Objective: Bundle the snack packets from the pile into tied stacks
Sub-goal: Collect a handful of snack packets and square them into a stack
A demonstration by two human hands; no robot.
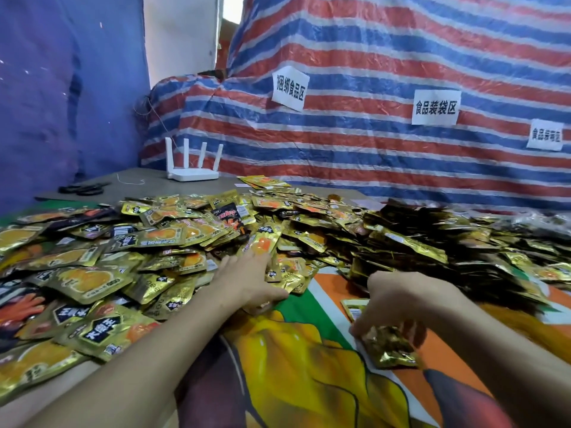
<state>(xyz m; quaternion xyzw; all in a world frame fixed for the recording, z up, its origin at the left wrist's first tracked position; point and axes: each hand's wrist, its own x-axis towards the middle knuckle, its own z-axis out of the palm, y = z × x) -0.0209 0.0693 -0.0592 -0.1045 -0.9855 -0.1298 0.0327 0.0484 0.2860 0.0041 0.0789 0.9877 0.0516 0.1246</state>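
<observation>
While the left hand lies wide at the pile edge, the right hand holds packets.

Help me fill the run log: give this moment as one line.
phase: gathering | left hand: flat on snack packet pile edge | right hand: grips gold packet stack | scissors: far left, untouched

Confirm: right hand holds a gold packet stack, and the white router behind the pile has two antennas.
Not two: the head view shows four antennas on the white router. The right hand does hold a gold packet stack.
</observation>
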